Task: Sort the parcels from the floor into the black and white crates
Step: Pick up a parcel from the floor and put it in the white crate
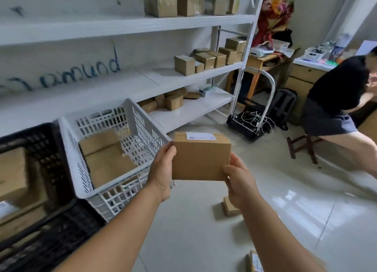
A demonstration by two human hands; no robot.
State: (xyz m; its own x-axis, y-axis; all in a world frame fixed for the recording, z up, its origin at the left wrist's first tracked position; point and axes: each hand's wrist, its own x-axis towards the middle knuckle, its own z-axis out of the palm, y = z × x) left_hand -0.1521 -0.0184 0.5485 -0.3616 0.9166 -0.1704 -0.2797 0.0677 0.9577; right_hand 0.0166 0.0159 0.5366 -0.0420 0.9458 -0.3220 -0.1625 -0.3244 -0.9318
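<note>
At 6 o'clock, low in the view, a small labelled parcel [254, 261] lies on the tiled floor [285, 220], cut off by the frame's edge. A little farther, at about 5 o'clock of the right hand, another small parcel [229, 207] sits on the floor, partly hidden behind that hand.

In the middle, both hands hold one cardboard parcel [201, 157] up off the floor. The left hand [163, 169] is closed on its left edge, thumb over the front face near the top corner. The right hand [238, 179] has its grip closed on the lower right corner, thumb on the front. A white label [201, 137] lies on the parcel's top face.

At 9 o'clock of the held parcel stands the white crate [70, 149], with flat brown boxes [106, 159] inside; the parcel is just beside its right wall. Farther toward 9 o'clock, touching the white crate, is the black crate [47, 141], also with cardboard in it.

Beyond, from 10 to 12 o'clock, white shelves [183, 112] carry more cardboard boxes [206, 60] on three levels. At 1 o'clock a hand trolley [253, 116] stands on the floor. At 3 o'clock a person in a black shirt [340, 83] sits on a stool [304, 147] near a cluttered desk [312, 65].
</note>
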